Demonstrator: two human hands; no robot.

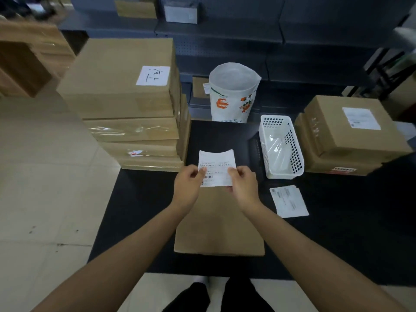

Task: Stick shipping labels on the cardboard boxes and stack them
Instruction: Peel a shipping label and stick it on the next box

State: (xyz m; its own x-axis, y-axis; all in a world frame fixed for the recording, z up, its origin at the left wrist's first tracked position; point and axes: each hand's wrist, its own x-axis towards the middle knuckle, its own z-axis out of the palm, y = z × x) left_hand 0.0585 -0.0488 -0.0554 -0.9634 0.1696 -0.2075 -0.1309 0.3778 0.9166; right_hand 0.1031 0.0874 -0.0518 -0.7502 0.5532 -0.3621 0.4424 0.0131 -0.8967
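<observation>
A white shipping label (217, 164) is held up between both hands above the far edge of a flat brown cardboard box (219, 230) on the black table. My left hand (188, 188) pinches the label's left edge, my right hand (244, 188) pinches its right edge. The label's top curls slightly. A small pile of further labels (289, 201) lies on the table to the right of the box. Two labelled boxes (351, 131) are stacked at the right. A tall stack of boxes (132, 113) stands at the left.
A white perforated plastic basket (281, 147) stands right of the label. A white printed bag (234, 91) stands open at the table's back. Dark shelving with a few boxes runs behind. Pale tiled floor (45, 188) lies to the left, with more boxes at far left.
</observation>
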